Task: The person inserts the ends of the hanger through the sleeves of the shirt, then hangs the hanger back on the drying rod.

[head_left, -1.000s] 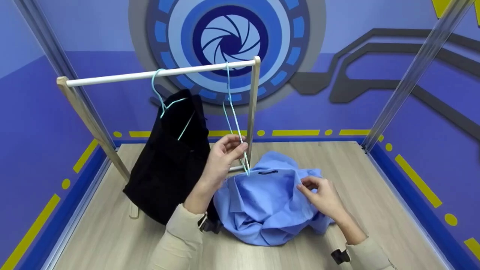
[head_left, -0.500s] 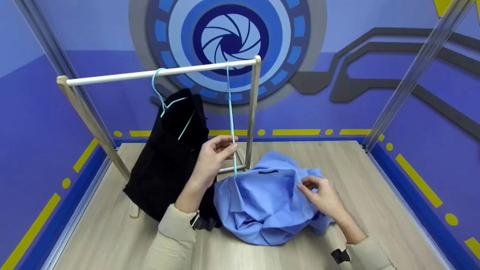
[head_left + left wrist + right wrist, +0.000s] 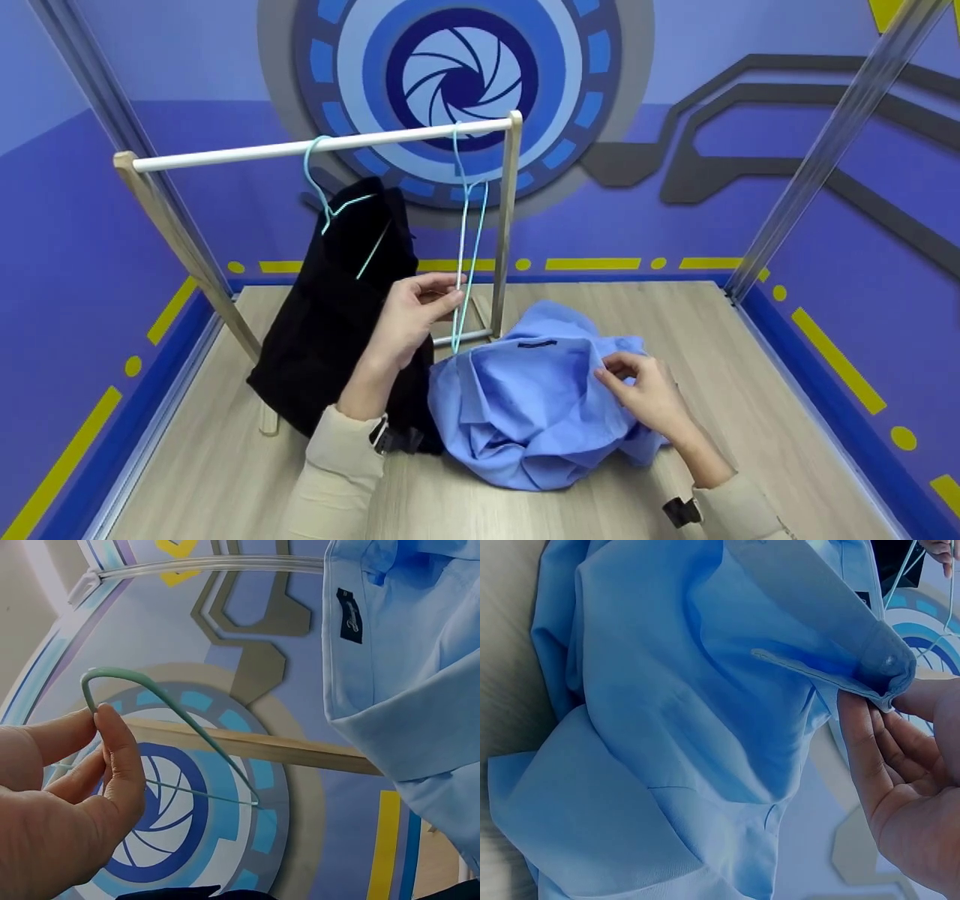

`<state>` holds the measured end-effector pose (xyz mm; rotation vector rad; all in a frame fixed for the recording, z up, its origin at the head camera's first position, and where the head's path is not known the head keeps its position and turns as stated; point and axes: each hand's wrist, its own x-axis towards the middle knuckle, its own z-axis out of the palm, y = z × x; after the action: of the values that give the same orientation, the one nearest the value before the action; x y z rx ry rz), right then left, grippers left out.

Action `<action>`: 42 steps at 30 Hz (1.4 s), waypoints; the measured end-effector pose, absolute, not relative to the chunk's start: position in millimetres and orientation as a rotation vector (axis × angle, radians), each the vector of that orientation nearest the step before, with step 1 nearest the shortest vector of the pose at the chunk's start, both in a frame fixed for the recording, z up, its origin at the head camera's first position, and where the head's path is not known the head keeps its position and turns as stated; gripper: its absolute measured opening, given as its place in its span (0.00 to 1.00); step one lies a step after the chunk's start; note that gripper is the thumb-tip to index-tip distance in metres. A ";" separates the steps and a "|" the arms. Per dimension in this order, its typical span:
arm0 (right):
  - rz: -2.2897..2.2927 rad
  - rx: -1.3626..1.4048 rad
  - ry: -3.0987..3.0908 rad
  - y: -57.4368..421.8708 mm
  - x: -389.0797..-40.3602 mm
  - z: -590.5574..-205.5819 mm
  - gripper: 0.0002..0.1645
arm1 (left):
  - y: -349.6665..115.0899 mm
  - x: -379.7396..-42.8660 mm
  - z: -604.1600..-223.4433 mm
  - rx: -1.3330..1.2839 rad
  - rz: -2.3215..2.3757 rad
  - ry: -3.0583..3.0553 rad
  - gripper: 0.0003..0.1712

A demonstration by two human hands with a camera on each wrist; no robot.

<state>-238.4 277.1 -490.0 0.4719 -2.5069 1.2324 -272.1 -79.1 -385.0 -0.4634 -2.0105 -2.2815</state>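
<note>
My left hand [image 3: 409, 315] pinches the side of a thin mint-green hanger [image 3: 459, 247], whose hook sits on the white rail near its right end. In the left wrist view, thumb and fingertips meet on the bent wire of the hanger [image 3: 154, 686]. A light blue shirt [image 3: 536, 405] lies bunched on the table with its collar spread and a dark label showing inside. At the collar's right side my right hand [image 3: 649, 394] holds the fabric. The right wrist view shows the collar edge of the shirt [image 3: 682, 712] between thumb and fingers of the right hand [image 3: 907, 772].
A wooden rack with a white rail [image 3: 247, 155] stands at the left. On it, a second mint-green hanger [image 3: 311, 176] bears a black garment [image 3: 337, 322], which reaches down to the table [image 3: 735, 405]. Blue walls and metal posts [image 3: 832, 150] enclose the table.
My left hand has drawn the lower part of the hanger leftward, away from the shirt's opening, and the hanger has turned. The right hand and shirt have stayed nearly still.
</note>
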 end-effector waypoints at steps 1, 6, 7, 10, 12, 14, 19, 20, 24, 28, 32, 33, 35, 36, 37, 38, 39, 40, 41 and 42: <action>1.236 0.475 -2.506 277.0 -238.3 -490.0 0.04 | -79.9 -272.2 -384.3 -0.447 -2.277 -2.018 0.14; 1.229 0.468 -2.508 277.0 -238.6 -490.6 0.04 | -83.3 -272.5 -380.7 -0.394 -2.251 -2.053 0.15; 1.222 0.465 -2.509 277.0 -238.7 -490.8 0.04 | -83.9 -272.6 -380.1 -0.389 -2.248 -2.058 0.15; 1.209 0.461 -2.518 277.0 -239.4 -491.3 0.03 | -85.4 -272.6 -379.5 -0.399 -2.238 -2.062 0.14; 1.201 0.459 -2.524 277.0 -239.8 -491.8 0.03 | -86.3 -273.2 -380.2 -0.405 -2.245 -2.056 0.14; 1.199 0.459 -2.531 277.0 -240.0 -491.7 0.03 | -87.0 -273.3 -380.1 -0.414 -2.251 -2.046 0.14; 1.194 0.452 -2.537 277.3 -240.2 -491.7 0.04 | -90.0 -273.3 -378.9 -0.439 -2.254 -2.011 0.14; 1.193 0.452 -2.537 277.3 -240.3 -491.8 0.04 | -91.0 -273.3 -379.0 -0.448 -2.248 -2.006 0.14; 1.197 0.455 -2.538 277.6 -240.1 -492.4 0.03 | -95.5 -271.8 -379.0 -0.480 -2.229 -1.995 0.14; 1.218 0.461 -2.539 277.9 -240.0 -492.6 0.04 | -99.3 -269.9 -379.8 -0.501 -2.210 -1.992 0.13; 1.221 0.458 -2.538 278.7 -239.7 -493.6 0.05 | -102.6 -268.6 -381.7 -0.511 -2.201 -1.990 0.13; 1.222 0.459 -2.538 278.8 -239.6 -493.9 0.05 | -103.4 -268.1 -382.1 -0.511 -2.195 -1.992 0.13; 1.216 0.464 -2.539 278.8 -239.5 -494.3 0.05 | -105.1 -267.4 -383.0 -0.503 -2.183 -1.995 0.14; 1.213 0.467 -2.539 278.9 -239.5 -494.4 0.05 | -106.0 -267.3 -383.4 -0.499 -2.173 -1.999 0.14; 1.213 0.468 -2.540 278.8 -239.6 -494.5 0.05 | -106.9 -266.8 -383.3 -0.497 -2.164 -2.002 0.14; 1.211 0.469 -2.540 278.8 -239.6 -494.4 0.05 | -107.8 -266.1 -383.2 -0.498 -2.160 -2.001 0.14; 1.208 0.466 -2.541 278.9 -239.8 -494.3 0.05 | -109.0 -265.7 -383.4 -0.500 -2.154 -2.002 0.14; 1.205 0.464 -2.542 278.9 -239.9 -494.1 0.06 | -110.1 -265.3 -383.6 -0.504 -2.150 -2.002 0.14; 1.203 0.462 -2.543 279.0 -240.1 -494.0 0.06 | -111.3 -264.7 -383.7 -0.508 -2.147 -2.002 0.14; 1.202 0.461 -2.544 279.1 -240.2 -493.8 0.06 | -112.4 -264.4 -384.1 -0.511 -2.142 -2.002 0.14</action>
<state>-240.2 279.1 -493.8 0.4609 -2.5440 1.2020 -264.4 -112.4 -384.1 -0.5110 -2.0025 -2.1423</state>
